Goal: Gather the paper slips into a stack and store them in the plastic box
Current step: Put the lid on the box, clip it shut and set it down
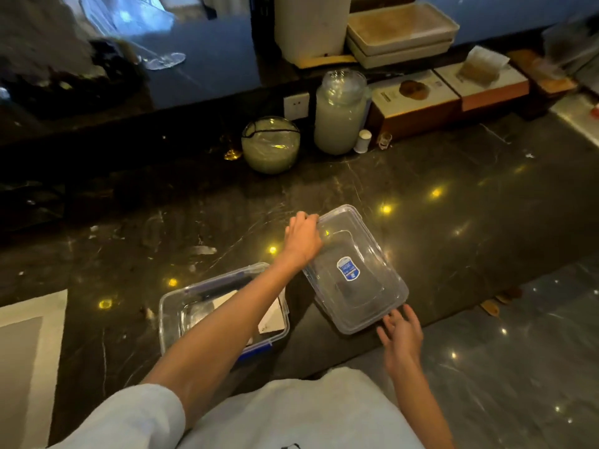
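A clear plastic box (168,309) with blue clips stands on the dark marble counter, near its front edge. White paper slips (272,319) lie inside it, partly hidden under my left forearm. To its right lies the clear lid (356,270) with a blue label, its near corner sticking out past the counter edge. My left hand (303,239) reaches across the box and grips the lid's far left corner. At the lid's near right corner my right hand (402,335) touches the rim with its fingers spread.
At the back of the counter stand a round glass bowl (270,145), a tall glass jar (340,115), a small white bottle (363,140) and cardboard boxes (418,102). A white mat (29,351) lies at the left. The floor (518,367) shows at the right.
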Demonstrator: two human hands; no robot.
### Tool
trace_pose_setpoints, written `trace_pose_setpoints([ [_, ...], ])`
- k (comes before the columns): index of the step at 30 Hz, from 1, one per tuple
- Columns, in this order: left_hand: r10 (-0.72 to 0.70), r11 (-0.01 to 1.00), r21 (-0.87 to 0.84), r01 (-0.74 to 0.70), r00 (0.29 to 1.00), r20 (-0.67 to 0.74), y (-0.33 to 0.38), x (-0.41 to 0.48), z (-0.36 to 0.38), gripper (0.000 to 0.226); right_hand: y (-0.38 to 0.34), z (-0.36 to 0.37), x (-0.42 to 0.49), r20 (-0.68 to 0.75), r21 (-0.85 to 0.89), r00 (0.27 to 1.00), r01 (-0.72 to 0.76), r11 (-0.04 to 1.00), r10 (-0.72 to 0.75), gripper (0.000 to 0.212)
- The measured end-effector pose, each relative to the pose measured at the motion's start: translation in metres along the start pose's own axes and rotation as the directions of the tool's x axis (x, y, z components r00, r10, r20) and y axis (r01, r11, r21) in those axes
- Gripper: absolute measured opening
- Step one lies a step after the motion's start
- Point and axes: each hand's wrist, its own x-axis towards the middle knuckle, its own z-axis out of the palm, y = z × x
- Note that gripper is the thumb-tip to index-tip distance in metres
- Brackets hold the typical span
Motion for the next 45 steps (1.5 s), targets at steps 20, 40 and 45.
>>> trace_pose_setpoints([
  [20,-0.737,0.465,-0.734,0.495,0.676,-0.011,-0.245,-0.216,-0.106,0.047,0.020,0.194,-0.062,0.722,-0.597,0.688,0.559,0.576,0.081,0.042],
  [40,-0.677,0.486,-0.682,0.546,0.729,0.101,-0.253,-0.231,-0.077,0.038,0.053,0.138,-0.053,0.646,-0.662,0.763,0.540,0.520,0.030,0.038],
  [45,-0.666,0.490,-0.680,0.545,0.738,0.112,-0.251,-0.231,-0.077,0.037,0.055,0.139,-0.051,0.639,-0.674,0.768,0.540,0.504,0.031,0.038],
])
